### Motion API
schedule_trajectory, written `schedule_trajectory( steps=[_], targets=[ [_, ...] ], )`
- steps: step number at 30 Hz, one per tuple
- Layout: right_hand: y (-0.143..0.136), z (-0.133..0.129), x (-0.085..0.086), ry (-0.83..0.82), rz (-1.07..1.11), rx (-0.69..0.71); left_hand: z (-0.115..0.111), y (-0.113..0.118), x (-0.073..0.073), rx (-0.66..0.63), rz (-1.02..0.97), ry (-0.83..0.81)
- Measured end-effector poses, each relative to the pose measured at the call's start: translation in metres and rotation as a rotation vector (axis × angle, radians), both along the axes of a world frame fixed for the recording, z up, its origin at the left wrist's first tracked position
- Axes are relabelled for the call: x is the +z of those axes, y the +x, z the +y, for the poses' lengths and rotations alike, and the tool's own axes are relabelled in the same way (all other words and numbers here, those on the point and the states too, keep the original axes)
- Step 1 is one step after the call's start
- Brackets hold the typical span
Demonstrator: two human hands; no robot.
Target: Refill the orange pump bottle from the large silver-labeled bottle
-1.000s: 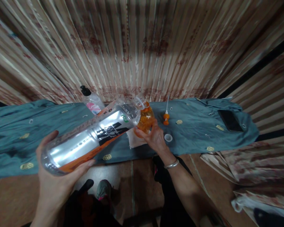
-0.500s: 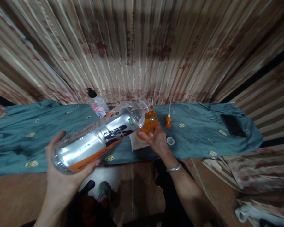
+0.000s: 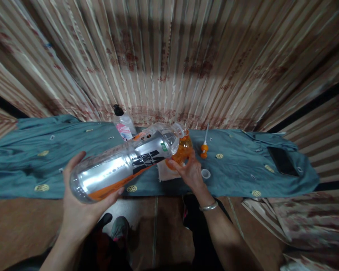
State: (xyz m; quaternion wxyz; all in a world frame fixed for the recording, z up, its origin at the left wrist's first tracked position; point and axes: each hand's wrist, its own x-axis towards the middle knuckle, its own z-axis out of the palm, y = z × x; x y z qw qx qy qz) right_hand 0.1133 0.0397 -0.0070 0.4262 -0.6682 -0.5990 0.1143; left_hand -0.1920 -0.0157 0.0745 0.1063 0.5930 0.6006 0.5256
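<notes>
Your left hand point(image 3: 81, 210) clasped round base of silver-labelled bottle point(image 3: 124, 167), tilted, mouth at neck of orange bottle point(image 3: 186, 146). Your right hand point(image 3: 191, 172) grips orange bottle near pale cloth point(image 3: 166, 174).

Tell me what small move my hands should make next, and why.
Probably tilt the large bottle slightly steeper with your left hand, while your right hand steadies the orange bottle. The large bottle's mouth sits at the orange one's neck, and the orange pump lies apart on the cloth, so this looks set for pouring. I can't tell whether liquid is flowing.
</notes>
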Motion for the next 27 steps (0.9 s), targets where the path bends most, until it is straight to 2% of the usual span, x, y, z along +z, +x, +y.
schedule_trajectory(
  steps=[5, 14, 22, 27],
  targets=[
    [0.0002, -0.0007, 0.0020, 0.018, 0.016, 0.007, -0.0013, 0.0020, -0.0005, 0.007, 0.005, 0.036],
    [0.0002, -0.0002, -0.0015, 0.041, 0.035, 0.006, -0.0024, 0.0001, -0.0031, 0.028, -0.056, -0.013],
    [0.0010, -0.0002, -0.0022, 0.046, 0.039, 0.004, -0.0035, 0.0052, -0.0026, -0.051, -0.099, 0.059],
    [0.0005, -0.0003, -0.0024, 0.032, 0.024, -0.011, -0.0046, 0.0071, -0.0014, -0.095, -0.125, 0.048]
  ],
)
